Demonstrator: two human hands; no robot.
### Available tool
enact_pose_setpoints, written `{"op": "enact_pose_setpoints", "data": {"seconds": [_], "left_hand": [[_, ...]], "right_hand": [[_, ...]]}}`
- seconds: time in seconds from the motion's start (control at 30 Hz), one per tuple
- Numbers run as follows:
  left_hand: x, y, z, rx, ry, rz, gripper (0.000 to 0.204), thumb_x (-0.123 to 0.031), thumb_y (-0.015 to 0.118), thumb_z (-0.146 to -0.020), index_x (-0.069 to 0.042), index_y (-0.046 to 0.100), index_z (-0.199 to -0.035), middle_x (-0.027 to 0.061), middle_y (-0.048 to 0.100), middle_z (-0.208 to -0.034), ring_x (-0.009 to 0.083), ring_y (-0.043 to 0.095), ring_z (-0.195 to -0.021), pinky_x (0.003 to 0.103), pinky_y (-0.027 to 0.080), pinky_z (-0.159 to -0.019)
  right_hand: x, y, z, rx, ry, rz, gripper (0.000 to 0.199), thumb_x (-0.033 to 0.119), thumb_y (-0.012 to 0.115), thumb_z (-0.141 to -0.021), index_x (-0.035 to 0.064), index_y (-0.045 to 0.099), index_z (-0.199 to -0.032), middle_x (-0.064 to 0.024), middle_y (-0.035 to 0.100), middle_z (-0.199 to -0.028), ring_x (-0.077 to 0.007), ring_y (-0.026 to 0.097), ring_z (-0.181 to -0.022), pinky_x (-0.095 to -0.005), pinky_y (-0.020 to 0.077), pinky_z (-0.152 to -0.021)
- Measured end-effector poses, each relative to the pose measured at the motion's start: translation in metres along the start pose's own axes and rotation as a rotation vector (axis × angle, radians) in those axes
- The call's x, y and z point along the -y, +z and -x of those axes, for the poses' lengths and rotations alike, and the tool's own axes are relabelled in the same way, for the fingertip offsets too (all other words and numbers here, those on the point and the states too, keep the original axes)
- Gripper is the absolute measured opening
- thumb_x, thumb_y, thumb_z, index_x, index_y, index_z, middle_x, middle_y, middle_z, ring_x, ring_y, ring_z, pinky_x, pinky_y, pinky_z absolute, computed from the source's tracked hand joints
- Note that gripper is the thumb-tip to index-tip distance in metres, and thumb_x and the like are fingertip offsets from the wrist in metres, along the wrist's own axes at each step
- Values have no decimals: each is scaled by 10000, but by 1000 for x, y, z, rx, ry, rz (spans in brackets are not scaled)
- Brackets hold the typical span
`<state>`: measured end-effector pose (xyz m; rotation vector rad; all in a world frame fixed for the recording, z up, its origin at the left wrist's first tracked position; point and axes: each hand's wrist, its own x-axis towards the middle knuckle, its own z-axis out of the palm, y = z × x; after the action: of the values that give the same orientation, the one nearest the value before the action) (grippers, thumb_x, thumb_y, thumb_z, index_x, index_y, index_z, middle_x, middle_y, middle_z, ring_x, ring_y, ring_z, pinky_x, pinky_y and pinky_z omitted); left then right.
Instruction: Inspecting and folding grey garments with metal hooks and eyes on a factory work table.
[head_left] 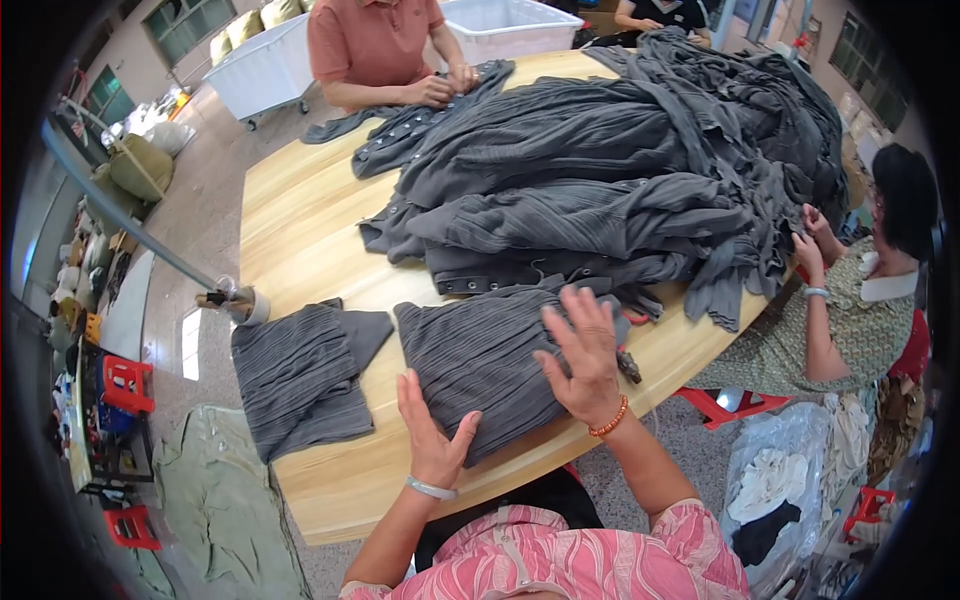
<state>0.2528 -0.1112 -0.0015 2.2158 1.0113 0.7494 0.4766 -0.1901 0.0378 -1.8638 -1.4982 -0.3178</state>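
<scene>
A dark grey ribbed garment (485, 365) lies folded flat before me at the table's near edge. My left hand (435, 435) is at its lower left edge, fingers stretched and thumb apart, holding nothing. Over its right side my right hand (583, 360) is spread open, palm down; whether it touches the cloth I cannot tell. Another folded grey garment (300, 375) lies to the left, near the table's left edge. Just beyond my hands rises a large heap of loose grey garments (590, 150), some with a row of buttons or snaps along the edge.
The pale wooden table (310, 220) carries everything. A small dark tool (628, 366) lies right of my right hand. A cup of tools (243, 303) stands at the left edge. Co-workers handle cloth at the far side and right. White bins (265, 75) and red stools (128, 385) stand around.
</scene>
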Motion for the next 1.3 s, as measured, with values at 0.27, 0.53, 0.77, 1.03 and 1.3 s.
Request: {"op": "enact_pose_setpoints", "data": {"seconds": [0.27, 0.53, 0.77, 1.03, 1.3], "left_hand": [[4, -7, -10, 192, -891, 1436, 654, -174, 710, -864, -76, 313, -1374, 64, 595, -1138, 116, 602, -973, 228, 499, -727], [-7, 18, -37, -65, -527, 1182, 593, -151, 771, -812, 6, 402, -1247, 127, 575, -1150, 180, 587, -1010, 299, 485, -902], [16, 17, -60, 267, -758, 1553, 491, -39, 701, -828, -4, 462, -1255, 138, 596, -1154, 264, 612, -1049, 406, 527, -923], [14, -10, -53, 269, -757, 1517, 418, 42, 632, -834, 3, 485, -1224, 139, 610, -1129, 258, 630, -1026, 390, 545, -904], [-2, -54, -59, 230, -584, 1568, 421, 58, 627, -841, -16, 494, -1234, 110, 609, -1149, 218, 620, -1038, 350, 523, -918]], "right_hand": [[-21, 34, 10, 276, 6, 65, 492, 290, 657, -842, 153, 561, -1304, -129, 418, -1442, -345, 331, -1358, -541, 255, -1096], [-14, 37, 8, 299, 16, 89, 498, 287, 651, -851, 156, 546, -1320, -119, 406, -1456, -328, 324, -1369, -512, 255, -1106], [-14, 33, 6, 254, 4, 106, 448, 254, 651, -855, 130, 571, -1278, -114, 442, -1427, -318, 344, -1355, -512, 257, -1100], [67, -5, 83, 455, -216, -457, 113, 157, 679, -816, 63, 680, -877, -62, 670, -862, -224, 635, -794, -343, 511, -716], [26, 122, 90, 429, -187, -577, 434, 277, 490, -963, 11, 477, -1307, -158, 489, -1344, -316, 443, -1250, -420, 331, -1090]]}}
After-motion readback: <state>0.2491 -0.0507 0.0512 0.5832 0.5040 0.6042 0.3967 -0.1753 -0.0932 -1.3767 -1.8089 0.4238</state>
